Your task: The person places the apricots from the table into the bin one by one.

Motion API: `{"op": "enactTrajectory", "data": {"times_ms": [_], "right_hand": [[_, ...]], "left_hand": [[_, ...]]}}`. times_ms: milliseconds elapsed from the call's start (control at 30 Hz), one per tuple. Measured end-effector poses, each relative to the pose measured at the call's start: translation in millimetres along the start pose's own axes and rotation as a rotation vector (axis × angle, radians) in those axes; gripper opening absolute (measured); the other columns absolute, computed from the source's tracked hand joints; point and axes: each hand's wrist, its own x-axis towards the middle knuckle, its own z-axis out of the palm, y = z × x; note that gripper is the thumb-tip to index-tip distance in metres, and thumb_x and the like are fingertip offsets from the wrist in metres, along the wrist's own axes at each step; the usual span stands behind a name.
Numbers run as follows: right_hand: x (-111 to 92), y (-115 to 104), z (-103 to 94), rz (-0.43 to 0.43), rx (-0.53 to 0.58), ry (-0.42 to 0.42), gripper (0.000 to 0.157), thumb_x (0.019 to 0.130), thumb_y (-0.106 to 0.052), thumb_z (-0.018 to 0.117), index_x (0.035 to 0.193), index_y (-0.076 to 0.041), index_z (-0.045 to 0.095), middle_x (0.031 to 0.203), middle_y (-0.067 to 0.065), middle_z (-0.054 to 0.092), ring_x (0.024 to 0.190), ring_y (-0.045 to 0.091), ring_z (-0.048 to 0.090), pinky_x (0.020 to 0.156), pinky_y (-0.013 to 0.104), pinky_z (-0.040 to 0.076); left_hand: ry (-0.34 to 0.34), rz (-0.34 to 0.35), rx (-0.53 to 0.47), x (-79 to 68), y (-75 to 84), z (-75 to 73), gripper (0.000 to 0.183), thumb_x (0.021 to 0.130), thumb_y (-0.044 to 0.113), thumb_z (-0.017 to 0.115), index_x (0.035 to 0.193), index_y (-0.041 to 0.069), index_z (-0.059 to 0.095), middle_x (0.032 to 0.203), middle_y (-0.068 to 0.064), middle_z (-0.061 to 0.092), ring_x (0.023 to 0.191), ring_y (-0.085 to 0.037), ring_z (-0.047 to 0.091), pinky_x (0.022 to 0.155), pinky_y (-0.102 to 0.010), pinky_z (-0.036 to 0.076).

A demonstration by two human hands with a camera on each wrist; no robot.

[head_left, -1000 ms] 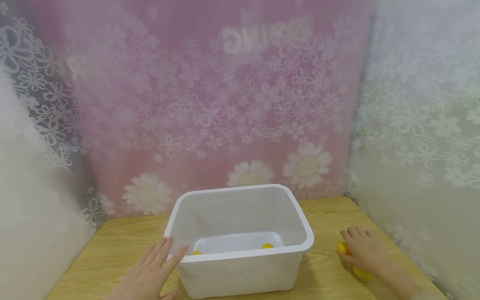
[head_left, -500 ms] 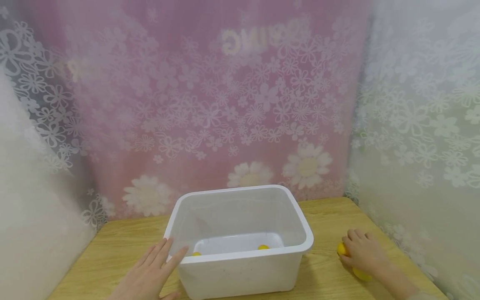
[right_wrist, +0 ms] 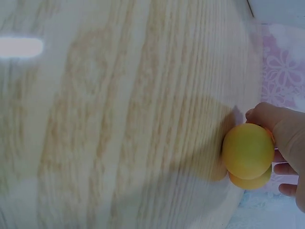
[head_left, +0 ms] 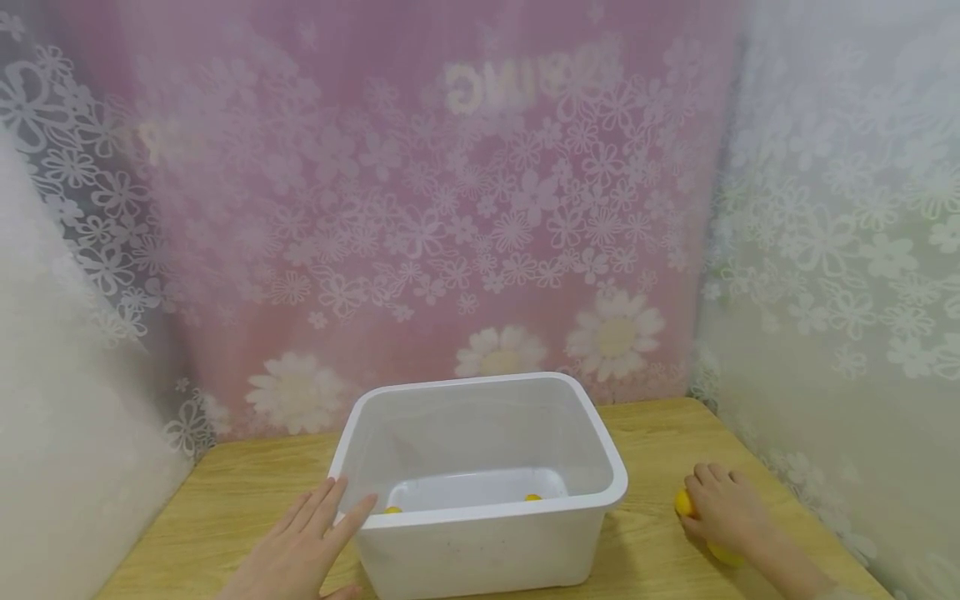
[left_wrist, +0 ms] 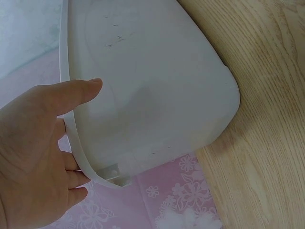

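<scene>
Several smooth yellow balls are in view. My right hand [head_left: 723, 508] rests on the table at the right, its fingers and thumb curled round one yellow ball [head_left: 682, 502]. A second ball [head_left: 724, 553] lies under its wrist, partly hidden; in the right wrist view, this nearer ball [right_wrist: 248, 150] overlaps the other one [right_wrist: 251, 183]. My left hand [head_left: 296, 542] touches the near left corner of a white plastic bin [head_left: 480, 550], fingers fairly straight. Its thumb [left_wrist: 78, 95] lies across the rim. Inside the bin, two yellow balls peek above the front rim, at left [head_left: 393, 509] and right [head_left: 532, 497].
The bin stands on a wood-grain table [head_left: 652, 442]. Behind it hangs a pink flowered curtain [head_left: 420, 208], and pale flowered sheets [head_left: 847, 250] close in both sides. Bare tabletop lies between the bin and my right hand.
My right hand has settled slightly, covering more of the ball under its wrist. The right-hand ball in the bin has shifted a little. My left hand stays at the rim.
</scene>
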Motion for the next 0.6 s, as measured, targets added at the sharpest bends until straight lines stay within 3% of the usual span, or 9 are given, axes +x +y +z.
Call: {"op": "enactTrajectory", "data": {"times_ms": [133, 233, 433, 600], "right_hand": [[2, 0, -4.8, 0.011, 0.032, 0.004, 0.038, 0.068, -0.04, 0.075, 0.076, -0.011, 0.052, 0.075, 0.001, 0.041, 0.07, 0.02, 0.04, 0.059, 0.037, 0.036], [5, 1, -9.4, 0.014, 0.044, 0.017, 0.038, 0.068, -0.039, 0.075, 0.077, -0.01, 0.053, 0.075, 0.001, 0.04, 0.07, 0.02, 0.04, 0.059, 0.037, 0.035], [13, 3, -20.8, -0.017, 0.029, 0.083, 0.043, 0.063, -0.038, 0.08, 0.082, -0.007, 0.056, 0.079, 0.003, 0.046, 0.074, 0.024, 0.047, 0.062, 0.039, 0.04], [22, 5, -36.2, -0.071, 0.018, 0.112, 0.04, 0.063, -0.037, 0.08, 0.08, -0.012, 0.053, 0.08, 0.002, 0.047, 0.074, 0.023, 0.048, 0.059, 0.036, 0.038]], "left_hand": [[-0.006, -0.009, -0.012, 0.5, 0.4, 0.1, 0.08, 0.083, 0.064, 0.05, 0.142, 0.012, 0.038, 0.14, -0.026, 0.036, 0.127, -0.042, 0.035, 0.108, -0.045, 0.021], [-0.027, -0.012, -0.013, 0.7, 0.1, -0.4, 0.08, 0.083, 0.065, 0.049, 0.142, 0.012, 0.038, 0.14, -0.027, 0.035, 0.127, -0.043, 0.035, 0.098, -0.055, 0.033], [-0.03, -0.012, -0.01, 0.7, 0.3, -1.5, 0.081, 0.082, 0.064, 0.051, 0.142, 0.011, 0.038, 0.139, -0.027, 0.035, 0.127, -0.044, 0.035, 0.097, -0.055, 0.034], [-0.059, -0.027, -0.039, 0.9, -0.1, -2.4, 0.083, 0.081, 0.065, 0.051, 0.143, 0.012, 0.036, 0.141, -0.028, 0.033, 0.128, -0.044, 0.033, 0.098, -0.056, 0.033]]}}
